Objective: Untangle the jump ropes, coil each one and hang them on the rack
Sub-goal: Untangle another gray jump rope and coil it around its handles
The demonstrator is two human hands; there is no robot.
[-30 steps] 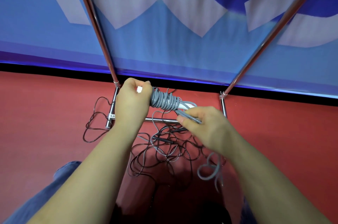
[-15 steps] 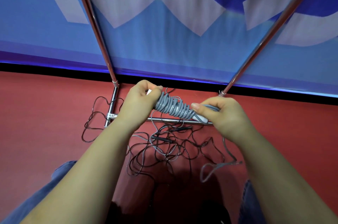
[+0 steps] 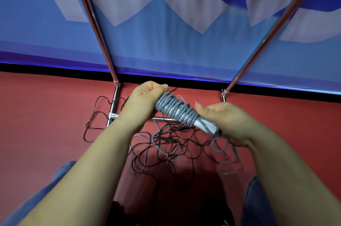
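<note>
Grey plastic-coated cord, wound in tight turns around its own handles, makes a bundled jump rope (image 3: 176,110) that both hands hold up above the floor. The left hand (image 3: 142,101) has its fingers curled round the far-left end of the bundle. The right hand (image 3: 224,117) closes round the near-right end, where a white handle (image 3: 205,126) sticks out of the wraps; the thumb lies along the top. A loose grey tail (image 3: 220,144) curls out below the right hand and trails down toward the floor.

Judging by how it holds its loops, the cord looks light, springy and rather slick, so the wraps would likely loosen if either end were let go. The stiff handle ends seem the surest places to hold, with the tail pinched close to the bundle while it is tucked in.

Below the hands, on the red floor (image 3: 46,115), lies a tangle of thin dark ropes (image 3: 171,144) with a paler strand mixed in, spreading left around the foot of the chrome rack (image 3: 112,113). The rack's two shiny uprights rise to the far left and far right against a blue and white banner (image 3: 166,22). The person's blue denim knees (image 3: 60,179) show at the near edge
</note>
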